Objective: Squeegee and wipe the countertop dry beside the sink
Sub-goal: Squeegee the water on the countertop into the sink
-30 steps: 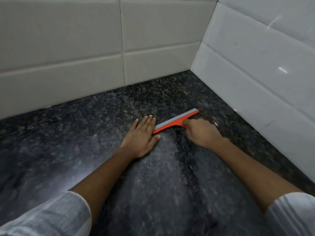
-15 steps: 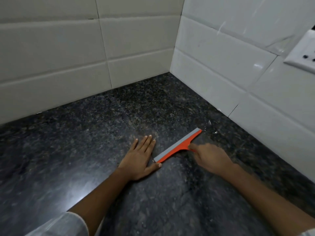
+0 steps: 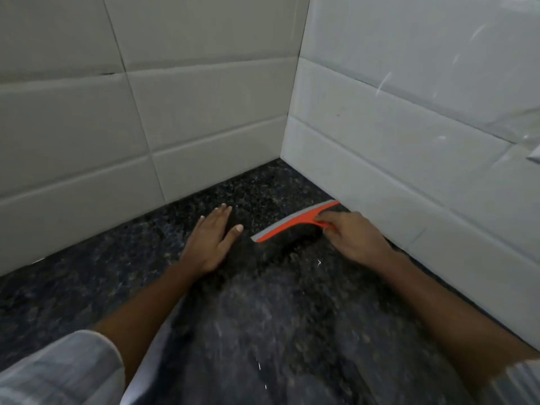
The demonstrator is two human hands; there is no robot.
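An orange squeegee (image 3: 287, 226) with a grey rubber blade lies edge-down on the dark speckled granite countertop (image 3: 263, 317), its far tip close to the right tiled wall. My right hand (image 3: 355, 238) grips its short handle from the right. My left hand (image 3: 211, 241) rests flat on the counter with fingers spread, just left of the blade's near tip and apart from it. A duller streaked band runs across the counter from the blade toward me.
White tiled walls meet in a corner (image 3: 287, 135) behind the counter, one along the back, one along the right (image 3: 409, 141). The corner of a white fitting (image 3: 534, 156) shows on the right wall at the frame edge. No sink is visible.
The squeegee and my right hand have moved away from me, toward the corner and the right wall. My left hand has slid forward too, and a gap has opened between it and the blade.
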